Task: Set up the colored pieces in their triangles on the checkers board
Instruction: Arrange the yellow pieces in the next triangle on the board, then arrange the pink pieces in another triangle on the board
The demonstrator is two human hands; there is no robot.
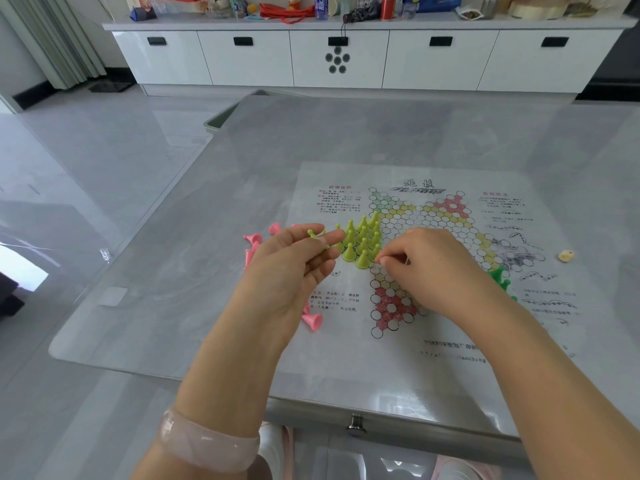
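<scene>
The paper checkers board (433,216) lies flat on the grey table. Several lime-green pieces (362,237) stand upright in its left triangle. My left hand (294,268) is raised left of them, palm up, and holds a lime-green piece (313,233) between thumb and fingers. My right hand (433,268) rests on the board's middle, its thumb and forefinger pinched at the base of the nearest lime-green piece (375,254). Pink pieces (256,244) lie on their sides left of the board, and another pink piece (311,320) lies below my left hand. Dark green pieces (498,275) show behind my right hand.
A small cream-coloured object (566,255) lies on the board's right side. The table's near edge has a drawer knob (356,422). A white cabinet (346,57) with a cluttered top stands across the room.
</scene>
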